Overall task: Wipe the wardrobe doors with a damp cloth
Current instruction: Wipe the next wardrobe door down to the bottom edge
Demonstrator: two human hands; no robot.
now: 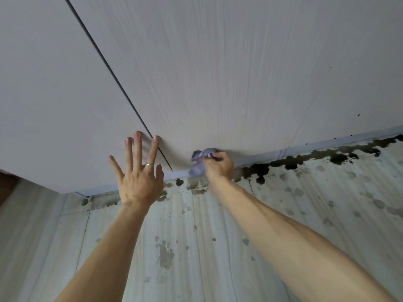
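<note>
Two pale wood-grain wardrobe doors fill the upper view: the left door (54, 94) and the right door (239, 73), split by a thin dark gap (113, 77). My right hand (218, 165) is shut on a bunched blue-grey cloth (199, 162) and presses it against the bottom edge of the right door. My left hand (139, 171) is open, fingers spread, with a ring on one finger. Its fingertips rest flat on the doors at the lower end of the gap.
A light blue plinth strip (305, 147) runs under the doors. Below it is a pale striped floor (218, 236) with dark wet blotches (327, 155) along the plinth and scattered grey spots. A brown edge (6, 184) shows at far left.
</note>
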